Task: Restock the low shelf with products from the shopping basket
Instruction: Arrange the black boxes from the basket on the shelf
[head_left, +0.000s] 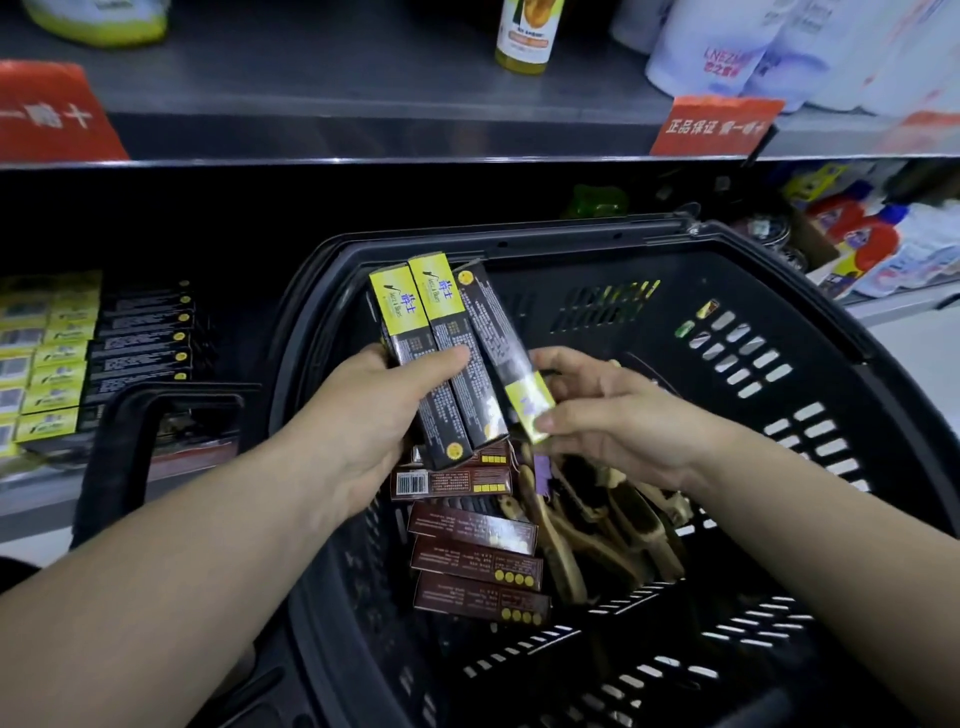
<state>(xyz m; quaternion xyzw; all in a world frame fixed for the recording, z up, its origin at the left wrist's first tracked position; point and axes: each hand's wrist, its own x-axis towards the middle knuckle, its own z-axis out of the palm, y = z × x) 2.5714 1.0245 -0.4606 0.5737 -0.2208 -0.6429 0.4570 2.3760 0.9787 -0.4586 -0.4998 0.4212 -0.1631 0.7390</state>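
Three long black-and-yellow cartons are held above the basket (587, 244), fanned out with their far ends raised towards the shelving. Two boxes (415, 301) are gripped by the left hand (384, 415). The thumb lies across their printed faces and the fingers are curled underneath, out of sight.

A third box (493, 322) lies just beside them, its yellow near end pinched between the thumb and fingers (561, 418) of the right hand (613, 421). The other right fingers are loosely bent and hold nothing. Whether the left hand also supports this box cannot be told.

The cartons are judged to be light and stiff, with smooth printed card that may slide, one face on another, when several are held as a bundle. A grip across the middle, with the long edges squared together, is likely to be the safest. A pinch at one end alone would let a carton swing.

More brown cartons (467, 561) and wooden brushes (571, 519) are left in the basket. On the low shelf (31, 493), to the left, matching stock (57, 364) is already stacked, so the task is judged to be partly done.
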